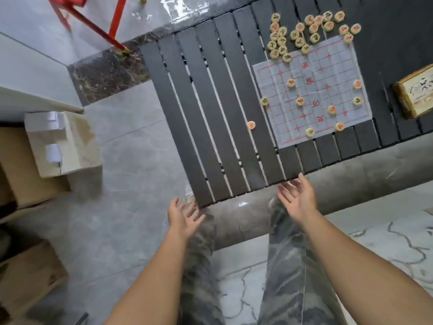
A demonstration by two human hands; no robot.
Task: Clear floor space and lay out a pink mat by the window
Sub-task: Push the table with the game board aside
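Note:
A dark grey slatted table [210,109] stands in front of me over the grey tile floor [131,160]. My left hand [184,218] is open, fingers spread, just below the table's near left corner. Near the front edge, my right hand [297,200] is open too, palm up, its fingertips close to the slats. Neither hand holds anything. On the table lies a paper chess board [314,90] with several round wooden chess pieces [300,31] on and behind it. No pink mat is in view.
A wooden box [414,92] sits at the table's right end. Cardboard boxes [30,160] and a white foam block [63,141] stand on the floor at left. Red chair legs [98,29] are at the back left. One loose piece [251,125] lies on the slats.

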